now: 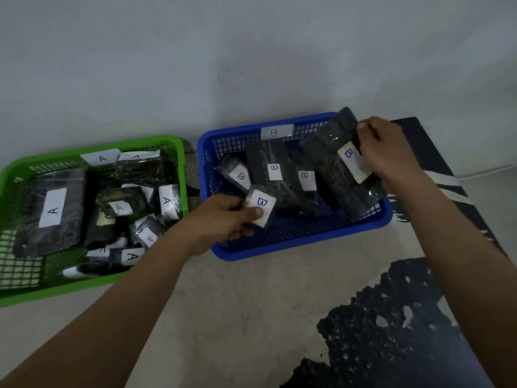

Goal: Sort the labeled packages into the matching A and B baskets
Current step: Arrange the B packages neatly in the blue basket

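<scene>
A blue basket with a B label on its far wall stands at centre right and holds several dark packages labelled B. My left hand pinches a small B package over the basket's near left part. My right hand grips a large dark B package, tilted over the basket's right side. On the left stands a green basket with an A label, holding several dark packages labelled A.
Both baskets sit on a pale floor against a grey wall. A dark patterned mat lies on the floor at the right and lower right, reaching behind the blue basket.
</scene>
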